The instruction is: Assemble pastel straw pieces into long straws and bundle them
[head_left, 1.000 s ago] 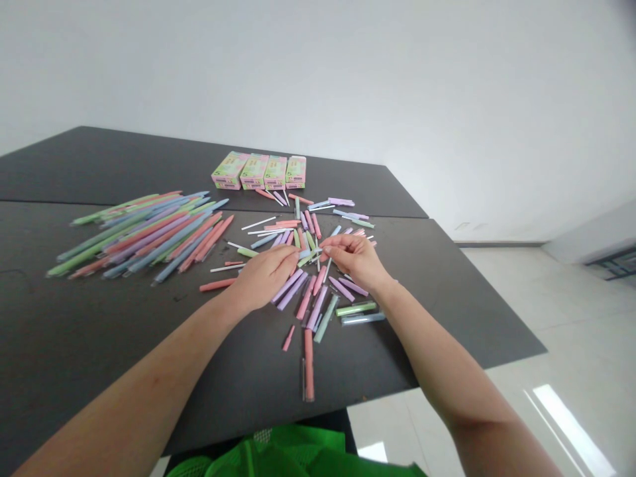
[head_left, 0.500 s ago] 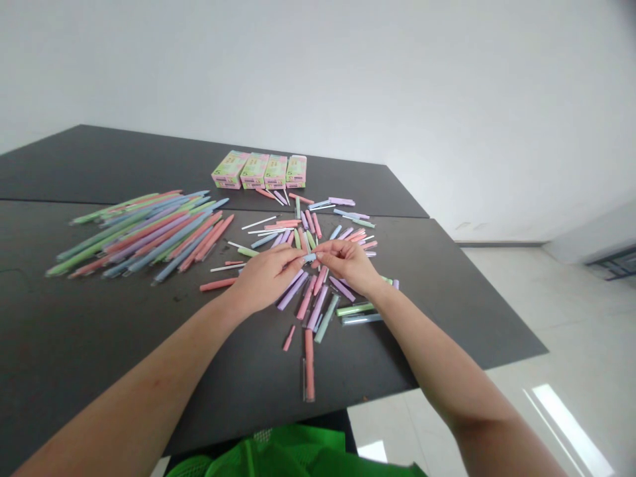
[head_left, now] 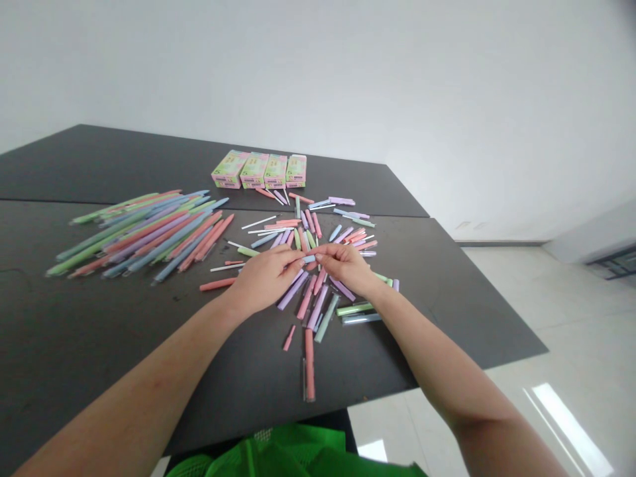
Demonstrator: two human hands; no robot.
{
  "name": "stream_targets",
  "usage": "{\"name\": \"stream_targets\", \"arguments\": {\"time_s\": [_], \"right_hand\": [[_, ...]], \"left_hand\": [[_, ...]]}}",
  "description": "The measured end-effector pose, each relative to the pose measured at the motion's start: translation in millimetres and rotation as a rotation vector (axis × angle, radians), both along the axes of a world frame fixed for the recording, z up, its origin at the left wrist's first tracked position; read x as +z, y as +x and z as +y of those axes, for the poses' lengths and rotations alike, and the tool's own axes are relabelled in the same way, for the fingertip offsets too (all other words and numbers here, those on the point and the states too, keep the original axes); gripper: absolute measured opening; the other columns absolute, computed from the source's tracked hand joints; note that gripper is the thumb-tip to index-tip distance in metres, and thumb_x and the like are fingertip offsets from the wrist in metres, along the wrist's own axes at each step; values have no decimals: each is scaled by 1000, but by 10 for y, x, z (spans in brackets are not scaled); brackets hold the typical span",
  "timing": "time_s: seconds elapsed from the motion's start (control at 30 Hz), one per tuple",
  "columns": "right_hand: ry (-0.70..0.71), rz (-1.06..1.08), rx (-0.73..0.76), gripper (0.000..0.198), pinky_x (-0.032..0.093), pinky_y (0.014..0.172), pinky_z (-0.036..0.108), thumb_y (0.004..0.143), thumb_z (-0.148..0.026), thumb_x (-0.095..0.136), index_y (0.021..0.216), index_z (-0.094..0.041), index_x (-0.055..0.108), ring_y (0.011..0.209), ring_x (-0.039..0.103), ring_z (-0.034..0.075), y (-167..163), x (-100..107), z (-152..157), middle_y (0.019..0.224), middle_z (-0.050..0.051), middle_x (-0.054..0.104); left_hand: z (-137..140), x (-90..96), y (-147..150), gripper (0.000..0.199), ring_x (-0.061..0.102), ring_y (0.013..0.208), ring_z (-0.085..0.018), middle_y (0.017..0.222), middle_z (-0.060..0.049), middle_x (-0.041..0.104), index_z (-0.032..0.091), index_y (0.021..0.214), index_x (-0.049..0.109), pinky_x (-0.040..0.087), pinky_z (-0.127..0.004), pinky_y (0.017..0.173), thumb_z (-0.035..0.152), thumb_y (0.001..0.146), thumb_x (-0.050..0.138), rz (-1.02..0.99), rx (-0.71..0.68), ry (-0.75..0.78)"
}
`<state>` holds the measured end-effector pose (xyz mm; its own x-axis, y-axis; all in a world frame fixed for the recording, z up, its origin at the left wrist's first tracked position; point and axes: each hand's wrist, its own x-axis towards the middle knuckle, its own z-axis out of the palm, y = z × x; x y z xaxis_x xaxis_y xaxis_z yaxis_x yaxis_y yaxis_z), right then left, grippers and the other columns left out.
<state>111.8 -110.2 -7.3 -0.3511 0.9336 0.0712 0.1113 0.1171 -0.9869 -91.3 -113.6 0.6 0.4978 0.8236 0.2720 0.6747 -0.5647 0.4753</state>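
Between my fingertips is a short light-blue pen part [head_left: 309, 259], lying sideways. My left hand [head_left: 268, 275] pinches its left end, and my right hand [head_left: 346, 267] pinches the other end. Both hands are closed and hover over a spread of loose pen parts. Around them lie purple pen barrels [head_left: 293, 291], a grey-green barrel with a clear cap [head_left: 326, 319] and thin white refills [head_left: 259, 222]. Nearest to me is a red pen barrel [head_left: 309, 364] with a clear piece beside it. My fingers partly cover the blue part, so its exact shape is hidden.
A heap of whole pens [head_left: 144, 232] in red, green, blue and purple lies at the left. Several pink-and-green boxes [head_left: 253, 171] stand in a row at the back. The dark table [head_left: 477, 311] ends at the right above a pale tiled floor.
My right hand has shifted very slightly, and the fingers of both hands now close nearer together around the blue pen part. Everything else on the table lies as before.
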Motion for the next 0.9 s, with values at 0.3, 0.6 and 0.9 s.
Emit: {"name": "stream_targets", "arguments": {"time_s": [0.3,0.6,0.9], "right_hand": [[-46,-2,42,28,31,47,19,85,-34,57,102,-15,67,51,42,7,10,-25,-5,83,4,71],[-109,65,35,25,19,39,19,82,-37,63,92,-17,51,40,27,4,-35,58,-45,75,1,71],[-191,226,66,33,14,37,20,77,-44,70,85,-17,52,38,25,3,-34,43,-27,71,1,70]], "left_hand": [[-9,28,7,34,61,95,-21,101,-6,67,22,112,68,47,-32,85,34,95,41,4,-10,-14],[19,8,1,32,62,96,-21,102,-6,68,23,108,70,46,-32,86,34,94,43,-76,-32,-44],[19,36,21,31,62,95,-21,100,-6,68,19,105,70,46,-33,86,32,92,45,-166,-34,-112]]}}
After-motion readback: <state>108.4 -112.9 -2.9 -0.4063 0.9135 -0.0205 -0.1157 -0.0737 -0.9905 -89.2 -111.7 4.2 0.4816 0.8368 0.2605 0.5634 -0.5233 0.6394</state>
